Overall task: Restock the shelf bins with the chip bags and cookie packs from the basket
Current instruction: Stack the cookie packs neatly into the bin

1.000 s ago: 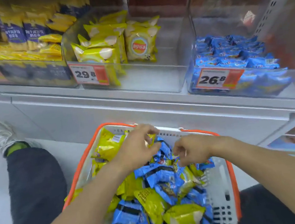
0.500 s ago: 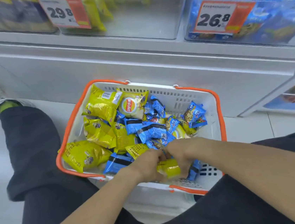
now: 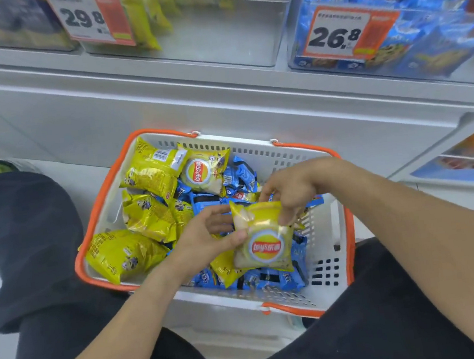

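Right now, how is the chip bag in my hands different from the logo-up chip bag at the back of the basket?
The held chip bag is lifted above the pile, gripped by the left hand and right hand; the back chip bag lies untouched in the basket. The held bag's logo reads upright, while the back bag's logo is turned sideways. Both are yellow with the same red logo.

A yellow chip bag (image 3: 261, 235), logo up, is lifted just above the white, orange-rimmed basket (image 3: 328, 228). More yellow chip bags (image 3: 150, 207) and blue cookie packs (image 3: 270, 278) lie jumbled inside. The clear shelf bins (image 3: 242, 31) sit above.
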